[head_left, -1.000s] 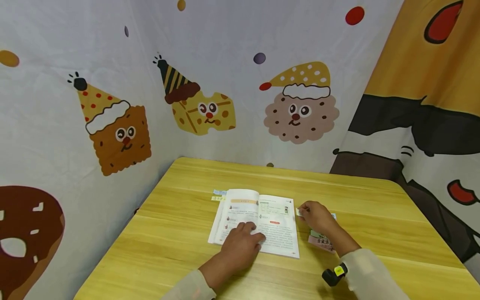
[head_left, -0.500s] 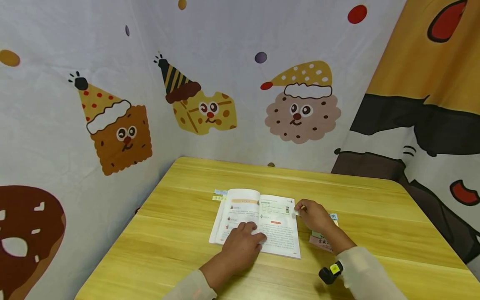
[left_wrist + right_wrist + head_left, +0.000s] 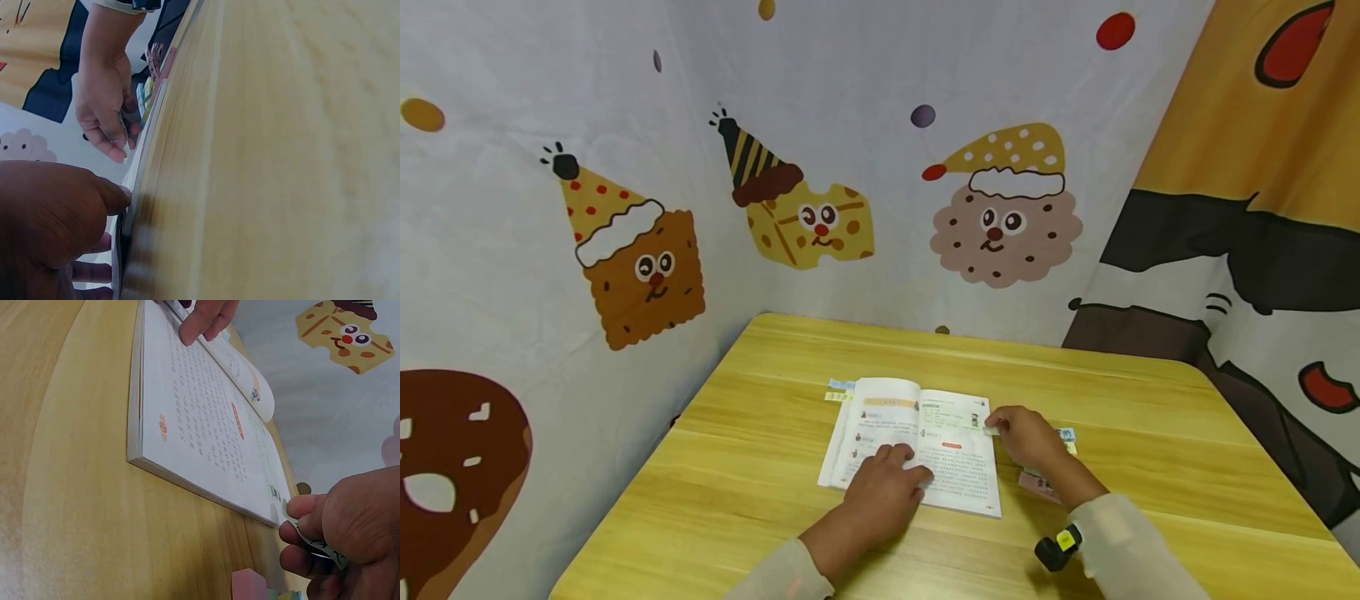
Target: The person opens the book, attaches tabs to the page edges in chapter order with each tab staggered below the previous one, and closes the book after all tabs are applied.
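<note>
An open book (image 3: 958, 475) with printed pages lies on the table. My left hand (image 3: 883, 492) rests across its lower middle, fingers spread and pressing the pages near the spine. At the right page's outer edge, my right hand (image 3: 1030, 437) pinches a pale green sticky note (image 3: 338, 558) with dark writing on it. In the right wrist view, one end of the note reaches the page's edge; whether it touches the paper I cannot tell. Blue (image 3: 841, 384) and yellow sticky notes (image 3: 837, 397) stick out from the book's left side.
Right of the book, partly hidden under my right forearm, lie several coloured sticky-note pads, among them a pink pad (image 3: 1039, 485) and a blue one (image 3: 1066, 433). The wooden table (image 3: 760, 525) meets a cartoon-printed cloth (image 3: 820, 100) at the back and left.
My right hand has moved a little left with the pale green sticky note, up to the right page's edge. The left hand has stayed on the book.
</note>
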